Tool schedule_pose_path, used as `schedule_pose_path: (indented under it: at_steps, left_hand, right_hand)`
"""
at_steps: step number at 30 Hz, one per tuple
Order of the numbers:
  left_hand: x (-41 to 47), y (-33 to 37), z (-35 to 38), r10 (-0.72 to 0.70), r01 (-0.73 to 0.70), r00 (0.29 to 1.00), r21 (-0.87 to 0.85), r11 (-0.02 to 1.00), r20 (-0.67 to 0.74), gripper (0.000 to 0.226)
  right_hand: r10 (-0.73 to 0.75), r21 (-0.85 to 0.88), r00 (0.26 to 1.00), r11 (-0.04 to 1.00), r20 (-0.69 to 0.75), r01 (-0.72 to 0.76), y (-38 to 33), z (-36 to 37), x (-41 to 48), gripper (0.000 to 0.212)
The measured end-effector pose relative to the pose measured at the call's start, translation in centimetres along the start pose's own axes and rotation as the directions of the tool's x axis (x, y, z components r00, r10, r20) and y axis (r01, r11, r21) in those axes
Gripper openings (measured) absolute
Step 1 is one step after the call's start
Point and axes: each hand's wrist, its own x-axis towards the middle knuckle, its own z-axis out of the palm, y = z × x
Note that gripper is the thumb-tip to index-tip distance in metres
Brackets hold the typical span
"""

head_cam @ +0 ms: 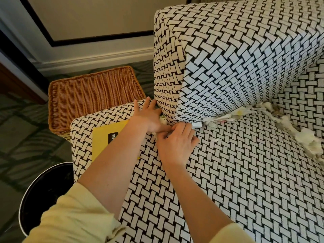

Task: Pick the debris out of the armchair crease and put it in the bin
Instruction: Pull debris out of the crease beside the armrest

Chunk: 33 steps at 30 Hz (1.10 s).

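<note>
Debris (pixel 228 118) half-buried in crease (pixel 181 122) | left hand (pixel 149 116) fingers flat | right hand (pixel 177 141) fingers curled, hold unclear

Bin (pixel 49 193) partly behind seat (pixel 228 172) and sleeve (pixel 70 216)

The left hand (pixel 149 118) and right hand (pixel 177 141) meet at the near end of the crease (pixel 206 121) and fill it there. From the hands, the armchair's big padded block (pixel 236 58) rises at 12 to 2 o'clock, walling off that side. Under it the crease is stuffed with paper scraps (pixel 222 118). The seat (pixel 245 181) lies flat and open from 3 to 6 o'clock. A yellow booklet (pixel 107 139) lies at 9 o'clock, a wicker basket (pixel 91 95) stands at 10, and the bin (pixel 43 193) sits open-mouthed at 7.
</note>
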Motion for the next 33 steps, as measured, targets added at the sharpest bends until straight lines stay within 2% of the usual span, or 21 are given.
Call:
schedule_pose_path:
  at_steps: [4,8,11,14,17,21,23,26,28,31,33]
  left_hand:
    - [-0.5,0.0,0.3,0.023,-0.025,0.999,-0.104,0.994,-0.027,0.075]
    - [-1.0,0.2,0.6,0.032,-0.040,0.999,-0.197,0.980,-0.039,0.067]
    - [-1.4,0.5,0.5,0.040,-0.049,0.998,-0.229,0.972,-0.040,0.060]
    - [-2.4,1.4,1.5,0.031,-0.057,0.996,-0.306,0.950,-0.089,0.043]
    - [-3.2,2.1,2.7,0.028,-0.066,0.992,-0.329,0.942,-0.121,0.045]
    - [-4.3,2.7,3.3,0.030,-0.068,0.993,-0.346,0.936,-0.113,0.053]
    - [-4.8,3.0,3.4,0.009,-0.066,0.991,-0.427,0.902,-0.135,0.051]
    - [-5.2,4.0,3.8,-0.072,-0.079,0.971,-0.589,0.804,-0.228,0.050]
    - [-5.3,4.5,4.2,-0.135,-0.089,0.947,-0.642,0.761,-0.292,0.048]
    - [-5.1,5.0,4.5,-0.202,-0.079,0.916,-0.650,0.756,-0.347,0.042]
    - [-5.0,5.1,4.8,-0.250,-0.088,0.894,-0.692,0.716,-0.373,0.034]
  right_hand:
    - [0.005,0.016,1.000,1.000,0.023,-0.006,-0.1,-0.1,0.0,0.029]
    - [0.033,0.156,0.979,0.986,0.200,-0.065,0.0,-1.0,0.1,0.029]
    - [0.024,0.233,0.974,0.969,0.225,-0.078,0.0,-1.7,0.2,0.030]
    - [-0.001,0.315,0.960,0.945,0.280,-0.091,0.4,-2.1,0.1,0.034]
    - [-0.073,0.372,0.937,0.926,0.343,-0.064,1.0,-2.7,0.5,0.038]
    - [-0.131,0.360,0.910,0.933,0.392,-0.020,1.7,-3.0,1.0,0.037]
    - [-0.082,0.357,0.912,0.931,0.402,-0.073,1.5,-2.8,1.2,0.032]
    - [0.065,0.345,0.918,0.915,0.391,-0.211,1.0,-2.3,1.8,0.019]
    - [0.111,0.354,0.922,0.901,0.372,-0.251,0.7,-2.2,2.0,0.012]
    - [0.123,0.403,0.924,0.873,0.363,-0.274,0.8,-2.3,1.9,0.020]
    - [0.144,0.444,0.921,0.842,0.361,-0.306,0.9,-2.3,1.9,0.023]
